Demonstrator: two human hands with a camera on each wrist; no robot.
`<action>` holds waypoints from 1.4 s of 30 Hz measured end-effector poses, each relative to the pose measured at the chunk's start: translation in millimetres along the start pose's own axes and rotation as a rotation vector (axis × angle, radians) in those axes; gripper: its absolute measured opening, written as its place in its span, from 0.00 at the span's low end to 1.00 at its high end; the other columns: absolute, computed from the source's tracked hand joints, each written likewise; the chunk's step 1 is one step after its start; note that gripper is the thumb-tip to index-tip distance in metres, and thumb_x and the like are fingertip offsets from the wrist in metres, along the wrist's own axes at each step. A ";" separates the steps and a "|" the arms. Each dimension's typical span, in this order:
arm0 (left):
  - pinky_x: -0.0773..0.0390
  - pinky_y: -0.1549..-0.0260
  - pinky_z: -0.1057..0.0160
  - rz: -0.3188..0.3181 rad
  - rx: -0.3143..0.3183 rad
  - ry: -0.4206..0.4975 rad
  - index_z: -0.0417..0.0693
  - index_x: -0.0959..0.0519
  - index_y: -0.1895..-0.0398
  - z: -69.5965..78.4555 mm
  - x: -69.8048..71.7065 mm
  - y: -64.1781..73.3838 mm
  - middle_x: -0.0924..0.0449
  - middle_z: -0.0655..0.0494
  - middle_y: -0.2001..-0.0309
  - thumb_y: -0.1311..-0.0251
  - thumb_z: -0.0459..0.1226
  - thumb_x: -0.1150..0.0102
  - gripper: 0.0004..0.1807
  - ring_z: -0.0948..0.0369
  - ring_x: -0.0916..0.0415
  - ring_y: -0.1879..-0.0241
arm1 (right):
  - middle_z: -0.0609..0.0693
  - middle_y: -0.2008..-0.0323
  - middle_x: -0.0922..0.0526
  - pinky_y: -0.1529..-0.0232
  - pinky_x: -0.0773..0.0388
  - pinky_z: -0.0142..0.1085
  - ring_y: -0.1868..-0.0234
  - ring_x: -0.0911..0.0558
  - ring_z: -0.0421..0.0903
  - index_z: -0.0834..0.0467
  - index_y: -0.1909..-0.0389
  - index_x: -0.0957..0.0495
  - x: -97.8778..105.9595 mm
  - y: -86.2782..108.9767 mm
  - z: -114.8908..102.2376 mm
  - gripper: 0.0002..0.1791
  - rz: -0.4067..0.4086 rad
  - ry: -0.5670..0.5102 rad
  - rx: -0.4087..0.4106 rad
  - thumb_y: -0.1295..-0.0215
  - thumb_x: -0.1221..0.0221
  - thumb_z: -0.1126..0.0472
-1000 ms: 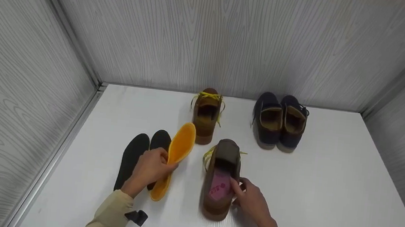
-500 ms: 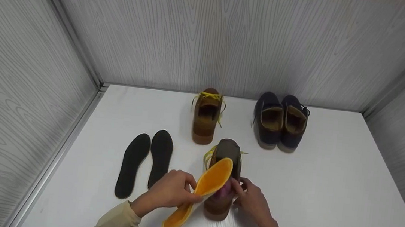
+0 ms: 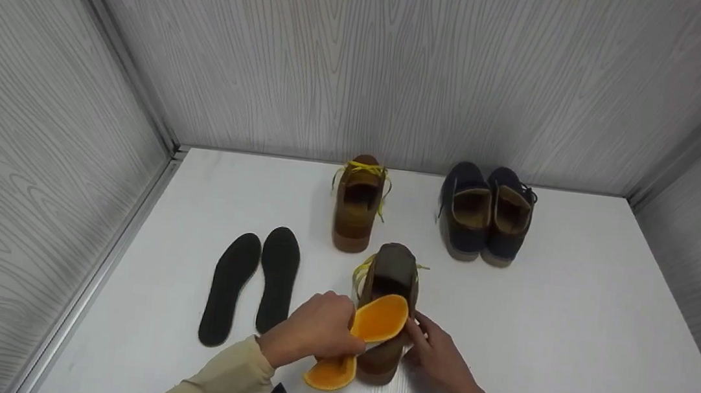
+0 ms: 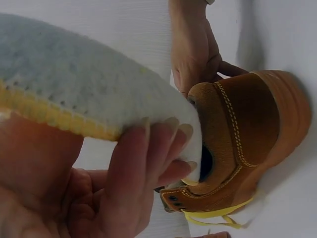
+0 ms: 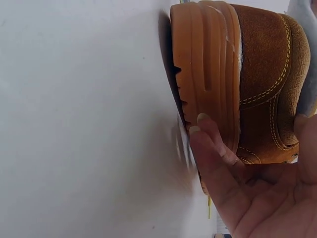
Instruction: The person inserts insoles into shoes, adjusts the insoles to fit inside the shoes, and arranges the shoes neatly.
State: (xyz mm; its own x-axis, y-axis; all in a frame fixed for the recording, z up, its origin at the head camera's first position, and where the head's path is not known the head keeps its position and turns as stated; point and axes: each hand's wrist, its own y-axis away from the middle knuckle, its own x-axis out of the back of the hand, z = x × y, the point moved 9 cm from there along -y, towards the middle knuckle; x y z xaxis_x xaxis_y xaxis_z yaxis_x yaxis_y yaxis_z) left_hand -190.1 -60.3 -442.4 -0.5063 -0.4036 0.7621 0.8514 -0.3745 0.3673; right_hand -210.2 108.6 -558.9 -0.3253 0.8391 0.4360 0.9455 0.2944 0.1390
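My left hand [image 3: 325,327] pinches an orange fleece insole [image 3: 382,320] near its middle. The insole bends, and its front end lies over the opening of a brown lace-up shoe [image 3: 380,363] with yellow laces. In the left wrist view the insole's pale underside [image 4: 109,82] faces the camera, and its tip is at the shoe's collar. My right hand [image 3: 443,357] holds the shoe's right side, thumb at the collar and fingers against the rubber sole [image 5: 208,64]. The inside of this shoe is mostly hidden by the insole.
Two black insoles [image 3: 279,277] lie side by side on the white table [image 3: 569,349] at left. The matching brown shoe [image 3: 352,226] stands behind. A pair of navy shoes [image 3: 466,231] stands at the back right. Grey wood-grain panels [image 3: 365,61] enclose the back and sides.
My left hand has carried the orange insole rightward from beside the black insoles to over the shoe, and the insole is now more bent. My right hand stays at the shoe's side.
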 end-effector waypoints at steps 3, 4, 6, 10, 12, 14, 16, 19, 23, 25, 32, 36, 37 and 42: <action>0.28 0.84 0.64 0.009 -0.022 -0.114 0.47 0.26 0.79 11.7 1.3 -5.9 0.29 0.57 0.85 0.55 0.42 0.35 0.11 0.61 0.30 0.86 | 0.50 0.65 0.21 0.68 0.21 0.39 0.73 0.19 0.47 0.65 0.31 0.40 0.9 0.4 1.3 0.36 -0.001 -0.008 0.009 0.27 0.59 0.41; 0.28 0.84 0.65 0.004 -0.022 -0.139 0.46 0.26 0.77 15.1 1.2 -7.7 0.29 0.57 0.83 0.55 0.42 0.35 0.11 0.61 0.30 0.85 | 0.50 0.65 0.21 0.68 0.21 0.39 0.73 0.19 0.48 0.64 0.31 0.40 0.9 0.5 2.0 0.36 0.000 -0.016 0.005 0.27 0.59 0.41; 0.28 0.82 0.65 0.001 -0.025 -0.190 0.45 0.26 0.75 21.7 1.2 -11.3 0.30 0.57 0.82 0.55 0.41 0.35 0.11 0.61 0.30 0.83 | 0.50 0.65 0.21 0.68 0.21 0.39 0.73 0.19 0.48 0.63 0.31 0.40 0.4 0.8 2.8 0.36 0.000 -0.031 0.003 0.27 0.59 0.40; 0.28 0.81 0.65 -0.003 -0.016 -0.253 0.44 0.24 0.71 29.8 1.1 -15.4 0.29 0.56 0.81 0.55 0.40 0.33 0.12 0.60 0.30 0.82 | 0.51 0.64 0.23 0.70 0.21 0.39 0.72 0.20 0.49 0.62 0.32 0.38 -2.2 2.9 2.8 0.35 0.003 -0.038 -0.005 0.27 0.62 0.40; 0.28 0.81 0.65 -0.003 -0.018 -0.300 0.43 0.23 0.71 33.0 0.7 -16.3 0.29 0.56 0.81 0.55 0.40 0.33 0.12 0.60 0.30 0.82 | 0.51 0.62 0.23 0.70 0.22 0.39 0.72 0.20 0.48 0.62 0.33 0.36 -3.3 5.1 1.9 0.36 0.010 -0.012 -0.018 0.27 0.63 0.39; 0.28 0.80 0.65 -0.010 -0.017 -0.336 0.42 0.22 0.71 35.6 -0.5 -16.3 0.29 0.56 0.81 0.55 0.41 0.32 0.13 0.59 0.30 0.81 | 0.50 0.61 0.23 0.68 0.23 0.40 0.72 0.20 0.45 0.61 0.34 0.34 -4.3 7.3 0.1 0.36 0.023 0.037 -0.034 0.27 0.63 0.37; 0.28 0.79 0.65 -0.017 -0.025 -0.362 0.42 0.21 0.70 38.8 -1.6 -16.9 0.29 0.55 0.80 0.54 0.42 0.32 0.13 0.59 0.31 0.79 | 0.49 0.60 0.23 0.64 0.24 0.42 0.72 0.21 0.43 0.60 0.35 0.33 -3.9 9.2 -1.8 0.37 0.044 0.093 -0.054 0.28 0.63 0.36; 0.28 0.78 0.65 -0.028 -0.026 -0.386 0.42 0.20 0.69 41.1 -2.3 -18.9 0.29 0.55 0.79 0.54 0.42 0.32 0.14 0.58 0.31 0.78 | 0.47 0.62 0.23 0.61 0.26 0.43 0.72 0.21 0.40 0.59 0.35 0.32 -2.6 11.1 -3.7 0.38 0.067 0.148 -0.082 0.29 0.64 0.34; 0.28 0.80 0.65 -0.051 0.005 -0.362 0.41 0.20 0.70 38.8 -1.7 -22.8 0.28 0.54 0.79 0.54 0.40 0.32 0.12 0.58 0.29 0.79 | 0.47 0.69 0.22 0.64 0.28 0.42 0.71 0.21 0.42 0.58 0.40 0.28 -1.2 12.3 -3.1 0.38 0.071 0.143 -0.121 0.30 0.66 0.33; 0.27 0.81 0.65 -0.063 0.031 -0.329 0.41 0.20 0.69 36.7 -1.7 -24.8 0.27 0.53 0.79 0.53 0.39 0.32 0.12 0.58 0.29 0.81 | 0.47 0.71 0.22 0.65 0.29 0.41 0.71 0.22 0.43 0.57 0.46 0.25 -0.9 12.3 -3.4 0.37 0.069 0.138 -0.138 0.30 0.67 0.32; 0.27 0.80 0.63 -0.010 -0.002 -0.396 0.42 0.19 0.70 40.6 -2.0 -37.1 0.27 0.54 0.78 0.53 0.41 0.33 0.12 0.57 0.29 0.79 | 0.43 0.76 0.22 0.65 0.27 0.46 0.74 0.24 0.40 0.55 0.53 0.20 0.6 7.3 -16.2 0.36 0.097 0.238 -0.124 0.31 0.65 0.32; 0.25 0.76 0.60 0.046 -0.017 -0.439 0.43 0.19 0.69 41.9 -4.5 -45.9 0.25 0.53 0.75 0.51 0.42 0.34 0.12 0.56 0.28 0.74 | 0.41 0.80 0.23 0.69 0.30 0.44 0.75 0.25 0.40 0.53 0.57 0.20 1.3 5.6 -16.4 0.35 0.120 0.280 -0.155 0.32 0.65 0.30; 0.24 0.75 0.59 0.064 -0.018 -0.452 0.43 0.19 0.69 41.9 -5.3 -47.8 0.24 0.53 0.74 0.51 0.43 0.33 0.12 0.56 0.28 0.73 | 0.42 0.80 0.23 0.69 0.30 0.43 0.76 0.25 0.40 0.53 0.58 0.20 1.0 5.4 -15.2 0.35 0.120 0.275 -0.160 0.32 0.65 0.30; 0.22 0.74 0.58 0.185 -0.002 -0.541 0.44 0.17 0.67 44.9 -10.0 -53.6 0.20 0.52 0.71 0.49 0.46 0.33 0.14 0.56 0.23 0.71 | 0.43 0.77 0.21 0.68 0.29 0.42 0.76 0.24 0.40 0.54 0.51 0.21 -1.9 4.8 -8.7 0.36 0.106 0.226 -0.158 0.32 0.64 0.30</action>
State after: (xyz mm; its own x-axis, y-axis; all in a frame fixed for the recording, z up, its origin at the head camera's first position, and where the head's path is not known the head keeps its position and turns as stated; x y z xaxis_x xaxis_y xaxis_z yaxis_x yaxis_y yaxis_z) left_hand -224.5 1.3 -445.7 -0.2059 0.0225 0.9783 0.9186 -0.3401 0.2012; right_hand -205.0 104.5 -551.4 -0.2305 0.7328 0.6402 0.9700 0.1211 0.2107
